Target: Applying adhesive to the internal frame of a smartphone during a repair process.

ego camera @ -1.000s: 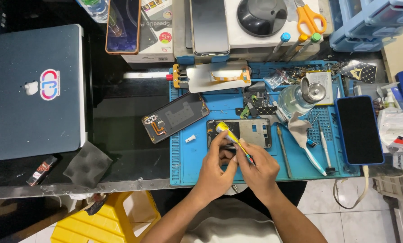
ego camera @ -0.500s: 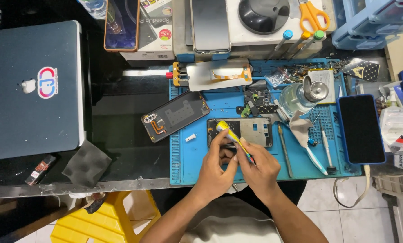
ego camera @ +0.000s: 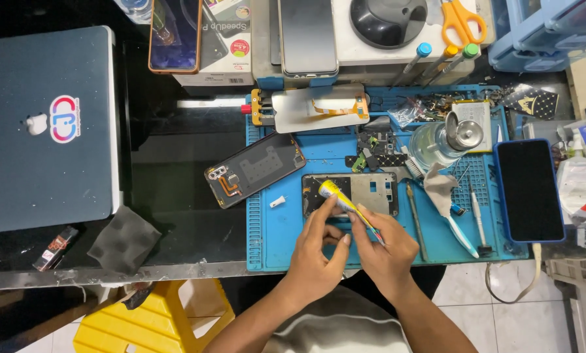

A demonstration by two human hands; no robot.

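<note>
My left hand (ego camera: 316,256) and my right hand (ego camera: 388,248) meet over the blue work mat (ego camera: 273,235). Together they hold a small yellow tube (ego camera: 341,202), which points up and left. The tube's tip lies over an opened phone frame (ego camera: 375,189) on the mat. My right hand pinches the tube's lower end. My left hand's fingers touch its middle from the left. A phone back cover (ego camera: 255,168) with camera holes lies tilted to the left of the frame, and a small white piece (ego camera: 277,201) rests on the mat between them.
A closed laptop (ego camera: 44,131) lies at the left. A blue-cased phone (ego camera: 528,189) lies at the right. A clamped screen (ego camera: 312,108), a glass bottle (ego camera: 440,140), tweezers (ego camera: 414,219), a toothbrush (ego camera: 456,229) and several loose parts crowd the mat's far side. Scissors (ego camera: 463,23) lie at the back.
Both hands and the tube have stayed nearly in place over the phone frame; only small finger shifts on the tube show.
</note>
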